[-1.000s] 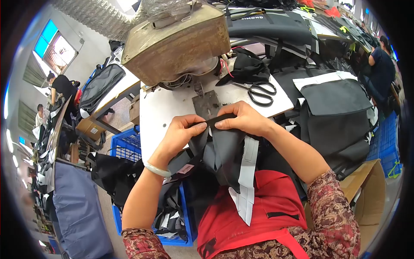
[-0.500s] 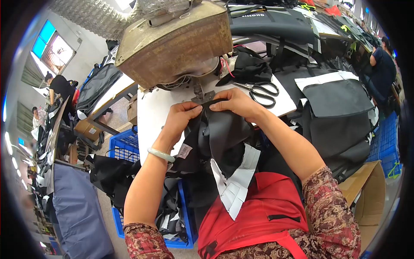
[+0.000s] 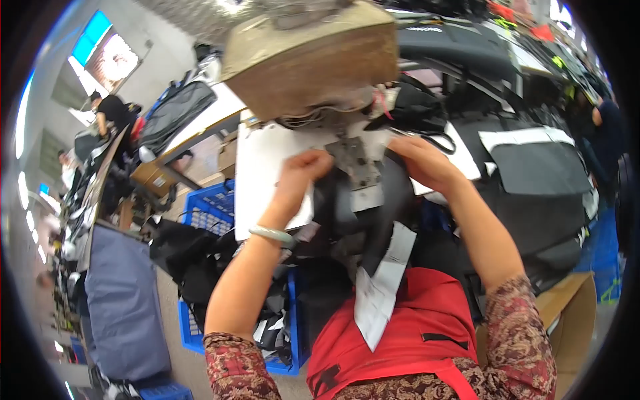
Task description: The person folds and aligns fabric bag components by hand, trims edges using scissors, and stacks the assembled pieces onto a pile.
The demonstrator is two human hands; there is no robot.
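My left hand (image 3: 301, 179), with a pale bangle (image 3: 272, 235) on the wrist, is closed at the left edge of a black fabric piece (image 3: 343, 210). My right hand (image 3: 428, 162) grips the same fabric on the other side. The cloth hangs between them, smeared by motion, with a white strip (image 3: 385, 293) trailing over the red apron (image 3: 393, 320). Between my hands the metal bed plate (image 3: 357, 163) of a sewing machine (image 3: 310, 67) lies bare. Behind my right hand, black-handled scissors (image 3: 445, 141) are partly hidden.
A white tabletop (image 3: 257, 180) surrounds the machine bed. Blue crates (image 3: 297, 327) with fabric scraps stand at lower left. Black panels (image 3: 540, 170) are piled on the right above a cardboard box (image 3: 573, 320). Another person (image 3: 115, 113) stands at far left.
My hands have moved apart, spreading the black fabric and uncovering the metal plate between them. The camera view has shifted, so the surroundings sit farther right.
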